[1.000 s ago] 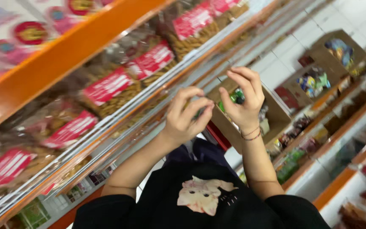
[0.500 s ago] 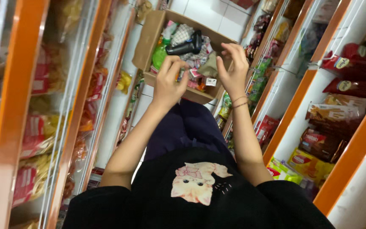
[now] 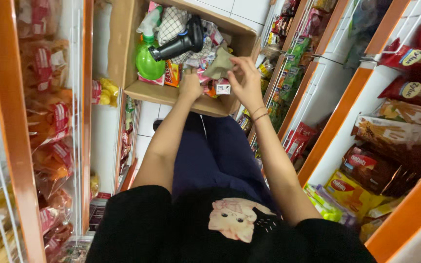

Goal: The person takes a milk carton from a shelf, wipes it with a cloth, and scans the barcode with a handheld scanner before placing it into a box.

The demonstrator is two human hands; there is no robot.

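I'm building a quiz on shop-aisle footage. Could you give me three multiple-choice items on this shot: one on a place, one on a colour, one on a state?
1. Where is the green spray bottle?
A. On the right-hand shelf
B. In the cardboard box
C. On the floor tiles

2. What colour are the shelf edges?
A. Orange
B. Blue
C. White

3. What is the right hand doing?
A. Hanging free at the side
B. Gripping the black scanner
C. Pinching a grey-green cloth

Answers:
1. B, the bottle stands at the box's left side among the other items.
2. A, the rails on both sides of the aisle are orange.
3. C, its fingers close on the cloth above the box, while the left hand rests at the box's contents.
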